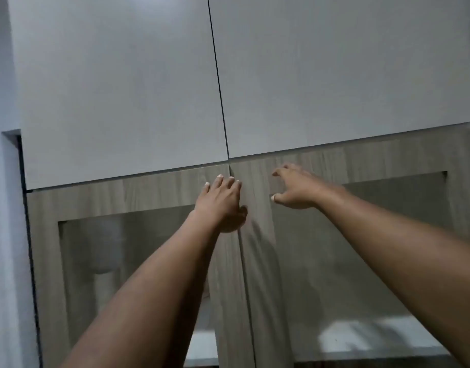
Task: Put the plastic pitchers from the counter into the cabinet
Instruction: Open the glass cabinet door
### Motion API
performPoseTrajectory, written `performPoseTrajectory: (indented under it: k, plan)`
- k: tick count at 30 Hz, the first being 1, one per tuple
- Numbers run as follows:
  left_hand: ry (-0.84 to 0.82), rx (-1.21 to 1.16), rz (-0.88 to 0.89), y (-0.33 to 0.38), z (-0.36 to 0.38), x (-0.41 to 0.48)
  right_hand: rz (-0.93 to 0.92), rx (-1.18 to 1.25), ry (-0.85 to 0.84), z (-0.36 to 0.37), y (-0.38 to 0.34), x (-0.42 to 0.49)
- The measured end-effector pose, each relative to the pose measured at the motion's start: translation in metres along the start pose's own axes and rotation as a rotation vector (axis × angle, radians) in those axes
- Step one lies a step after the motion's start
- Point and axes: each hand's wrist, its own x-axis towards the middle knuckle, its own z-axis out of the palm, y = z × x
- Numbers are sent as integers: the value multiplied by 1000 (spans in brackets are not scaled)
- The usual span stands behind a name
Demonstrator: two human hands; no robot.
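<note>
Pitchers first: I can only make out a pale, blurry shape (102, 248) behind the left glass pane, could be 1 of them, too fuzzy to say for sure. Nothing's in my grip.

Closest to me are my 2 bare forearms, reaching up and forward. My left hand (220, 205) is flat on the wood-grain frame of the left cabinet door (138, 197), fingers spread out and loose, palm pressed right next to the seam where the 2 doors meet. My right hand (295, 188) is up by the top corner of the right cabinet door (361, 166), fingers splayed and curled a bit, grasping nothing; can't tell if the tips actually touch the wood.

Both doors look closed. Above them sit 2 plain grey upper panels (122, 88) with a thin dark gap between.
</note>
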Motion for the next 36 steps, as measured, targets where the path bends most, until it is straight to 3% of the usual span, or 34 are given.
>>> performPoseTrajectory:
  k: [5, 17, 28, 36]
  plan:
    - [124, 42, -25, -1, 16, 44, -119, -273, 234, 4, 8, 41]
    - [264, 101, -50, 11, -1, 51, -87, -130, 309, 0, -7, 33]
    - [461, -427, 10, 61, -79, -60, -37, 189, 676, -47, -31, -83]
    - [684, -649, 245, 137, -155, -126, -77, 485, 694, -129, -11, -183]
